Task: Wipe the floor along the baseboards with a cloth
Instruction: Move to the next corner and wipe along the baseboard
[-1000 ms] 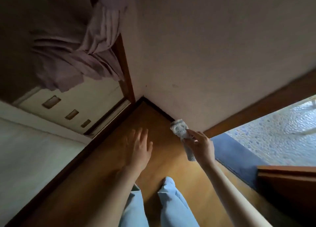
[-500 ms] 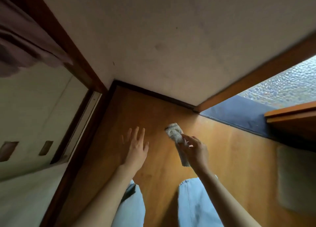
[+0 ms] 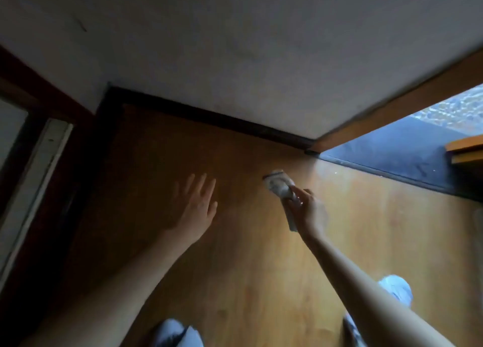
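Observation:
My right hand (image 3: 308, 210) grips a folded pale cloth (image 3: 278, 184), whose free end points toward the dark baseboard (image 3: 209, 115) at the foot of the white wall. The cloth sits just above or on the wooden floor (image 3: 248, 255); I cannot tell whether it touches. To the left, my left hand (image 3: 196, 205) is stretched out over the floor, fingers spread, holding nothing. Both forearms reach in from the bottom of the view.
A dark door frame with a pale sliding track (image 3: 36, 179) runs along the left. A wooden door jamb (image 3: 392, 106) slants at the right, with a dark blue sill (image 3: 392, 150) and patterned floor beyond. My knees in light jeans (image 3: 397, 291) show at the bottom.
The view has tilted down and moved closer to the floor and baseboard. My right hand with the cloth has moved forward toward the wall. The curtain at the left has left the view.

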